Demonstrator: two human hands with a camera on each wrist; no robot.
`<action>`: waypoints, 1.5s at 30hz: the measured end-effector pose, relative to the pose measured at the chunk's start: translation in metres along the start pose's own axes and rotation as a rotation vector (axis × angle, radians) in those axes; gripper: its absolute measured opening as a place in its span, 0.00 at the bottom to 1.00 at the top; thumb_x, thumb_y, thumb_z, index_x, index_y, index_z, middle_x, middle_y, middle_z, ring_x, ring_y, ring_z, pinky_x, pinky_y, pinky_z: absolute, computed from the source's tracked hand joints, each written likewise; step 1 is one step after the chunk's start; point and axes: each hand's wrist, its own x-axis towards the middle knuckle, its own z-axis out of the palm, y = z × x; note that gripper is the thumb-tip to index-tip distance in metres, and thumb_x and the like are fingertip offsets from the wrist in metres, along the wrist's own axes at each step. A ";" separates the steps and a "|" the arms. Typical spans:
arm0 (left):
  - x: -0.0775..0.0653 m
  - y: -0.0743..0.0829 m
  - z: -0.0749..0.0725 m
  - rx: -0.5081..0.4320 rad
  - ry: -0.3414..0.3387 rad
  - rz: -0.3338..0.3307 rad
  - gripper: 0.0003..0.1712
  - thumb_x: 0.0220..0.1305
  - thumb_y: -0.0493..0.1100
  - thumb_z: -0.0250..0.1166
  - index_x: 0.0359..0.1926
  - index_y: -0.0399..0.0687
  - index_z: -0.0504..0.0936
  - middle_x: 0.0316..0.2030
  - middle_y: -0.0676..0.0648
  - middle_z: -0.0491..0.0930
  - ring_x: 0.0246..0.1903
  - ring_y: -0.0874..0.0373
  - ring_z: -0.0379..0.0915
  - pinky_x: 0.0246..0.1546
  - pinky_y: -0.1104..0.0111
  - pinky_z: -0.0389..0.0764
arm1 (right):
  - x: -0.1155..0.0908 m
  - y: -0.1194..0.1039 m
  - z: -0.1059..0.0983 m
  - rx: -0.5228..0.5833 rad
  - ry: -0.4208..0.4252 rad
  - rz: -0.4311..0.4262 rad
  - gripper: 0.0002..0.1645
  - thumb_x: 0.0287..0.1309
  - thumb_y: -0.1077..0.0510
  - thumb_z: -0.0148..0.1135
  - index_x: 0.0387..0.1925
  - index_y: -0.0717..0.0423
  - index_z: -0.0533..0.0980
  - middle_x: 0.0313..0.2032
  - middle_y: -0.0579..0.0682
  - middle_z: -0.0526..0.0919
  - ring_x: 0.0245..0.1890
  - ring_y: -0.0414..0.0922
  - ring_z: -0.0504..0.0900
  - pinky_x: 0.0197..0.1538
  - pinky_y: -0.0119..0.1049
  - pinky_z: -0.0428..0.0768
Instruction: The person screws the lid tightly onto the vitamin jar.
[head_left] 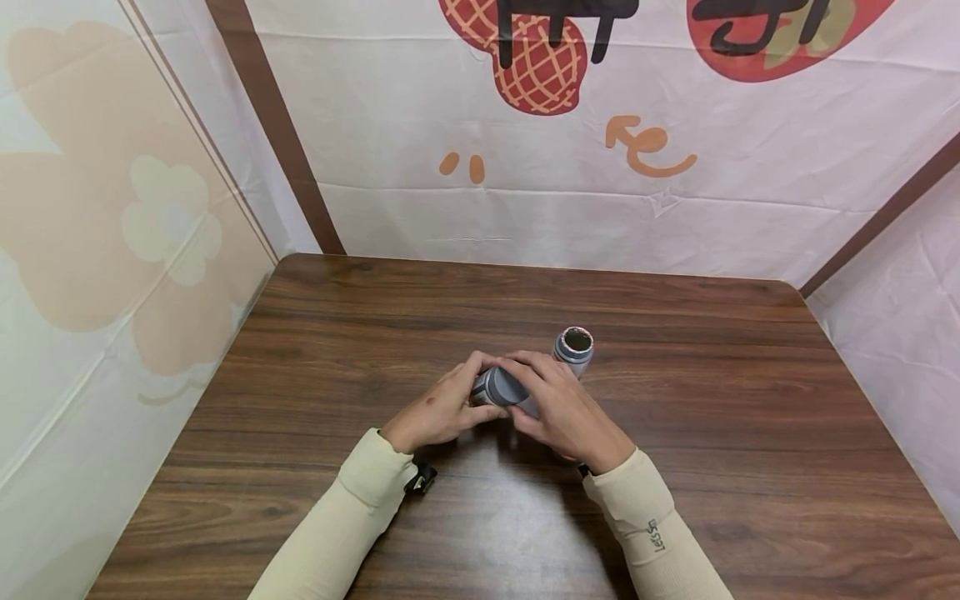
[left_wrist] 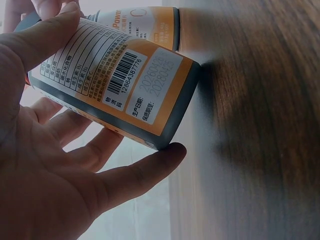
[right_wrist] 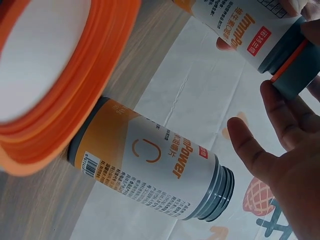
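Note:
My left hand grips a white-and-orange tablet bottle, thumb on its label side. The bottle is tilted, its bottom edge low over the table in the left wrist view. My right hand holds the bottle's dark grey cap with its fingertips. An orange line shows between the cap and the neck. A second bottle of the same look stands uncapped beside my right hand; its dark open mouth faces up in the head view.
A white object with a thick orange ridged rim is close to the right wrist camera; my right wrist mostly hides it in the head view. The brown wood-grain table ends at a printed white cloth behind and at the sides.

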 end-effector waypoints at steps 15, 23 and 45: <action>0.001 0.000 0.000 -0.005 -0.004 -0.005 0.31 0.63 0.45 0.72 0.60 0.50 0.65 0.53 0.44 0.76 0.49 0.54 0.73 0.49 0.59 0.75 | 0.000 0.001 0.000 0.003 -0.016 -0.006 0.41 0.51 0.60 0.73 0.67 0.56 0.70 0.62 0.58 0.73 0.60 0.54 0.74 0.58 0.54 0.72; 0.001 0.001 0.001 -0.011 -0.002 -0.011 0.32 0.63 0.45 0.72 0.61 0.50 0.65 0.53 0.44 0.76 0.49 0.54 0.73 0.49 0.59 0.75 | 0.000 0.001 -0.001 0.016 -0.001 -0.006 0.41 0.49 0.62 0.73 0.66 0.57 0.70 0.59 0.57 0.75 0.57 0.53 0.75 0.55 0.53 0.73; 0.001 0.003 0.000 0.001 -0.013 -0.007 0.29 0.63 0.45 0.71 0.59 0.50 0.65 0.49 0.44 0.76 0.46 0.54 0.72 0.46 0.60 0.76 | 0.000 0.000 -0.003 0.005 -0.032 0.003 0.42 0.49 0.61 0.72 0.67 0.55 0.69 0.62 0.56 0.73 0.61 0.54 0.73 0.59 0.54 0.71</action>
